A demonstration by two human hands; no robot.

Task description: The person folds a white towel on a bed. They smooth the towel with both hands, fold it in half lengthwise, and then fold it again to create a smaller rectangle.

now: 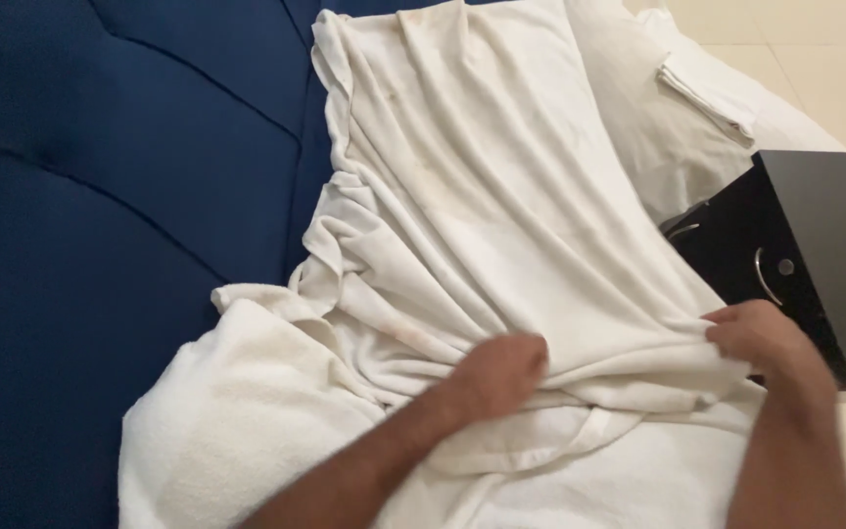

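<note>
Both my forearms are bare as far as they show, with no sleeve reaching into view. My left hand [496, 372] carries no ring, watch or glove, and its shape is softened by blur. My right hand [756, 338] is just as plain, with nothing on the wrist, the knuckles rounded and the fingers bare to their tips.

Both hands [501, 372] [756, 338] gripping white towel [482, 196]
</note>
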